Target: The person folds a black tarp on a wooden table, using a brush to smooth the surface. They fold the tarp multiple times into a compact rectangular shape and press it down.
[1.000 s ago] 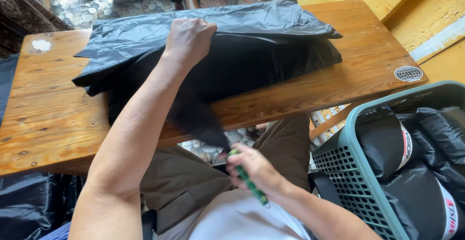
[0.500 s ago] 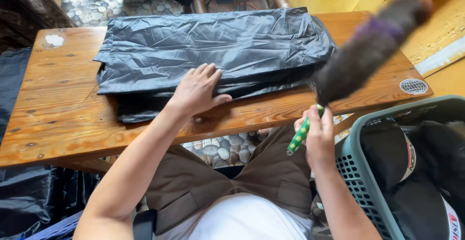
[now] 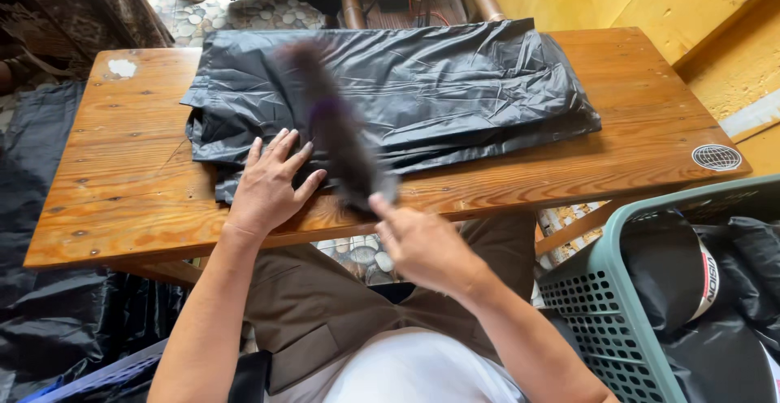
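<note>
A folded stack of black plastic bags (image 3: pixel 422 94) lies across the wooden table (image 3: pixel 122 175). My left hand (image 3: pixel 272 184) rests flat, fingers spread, on the stack's near left corner. My right hand (image 3: pixel 422 244) grips the handle of a dark fluffy duster (image 3: pixel 337 127), which is blurred and reaches over the bags just right of my left hand. The handle itself is hidden inside my fist.
A teal plastic laundry basket (image 3: pixel 605 289) holding black bags stands at the right, below the table edge. More black plastic lies on the floor at the left (image 3: pixel 49 314). A round sticker (image 3: pixel 717 157) marks the table's right corner. Yellow wall at the back right.
The duster has swung from the upper right to the middle of the bags. My right hand moved left towards my left hand, which stays on the stack's corner.
</note>
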